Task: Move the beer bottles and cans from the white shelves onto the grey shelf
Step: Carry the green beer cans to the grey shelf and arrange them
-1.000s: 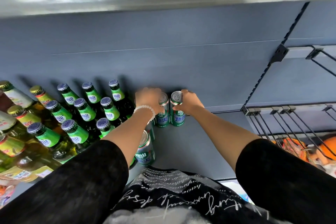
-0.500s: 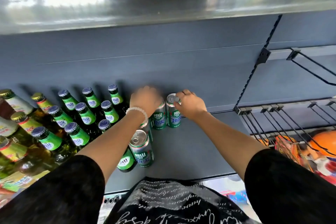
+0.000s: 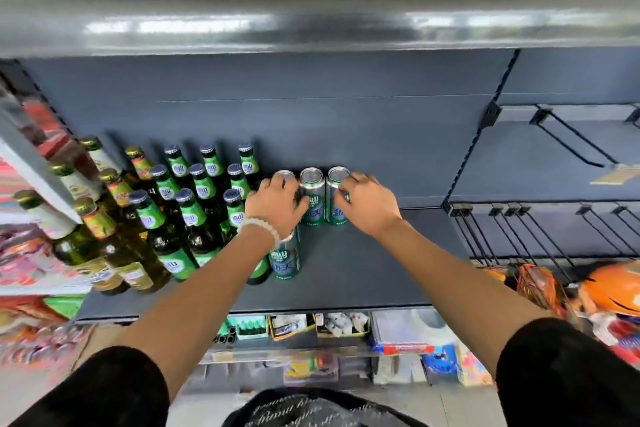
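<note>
Green cans (image 3: 312, 196) upright on grey shelf (image 3: 363, 267), both hands' grips touching them

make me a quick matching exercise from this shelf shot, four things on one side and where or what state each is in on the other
Things
1. left hand
2. right hand
3. middle can
4. gold-capped bottles

Places
A. far left of the grey shelf
B. on the rightmost can
C. between the two hands
D. on the leftmost back can

Pairs: 1-D, 2-B, 3-C, 4-A
</note>
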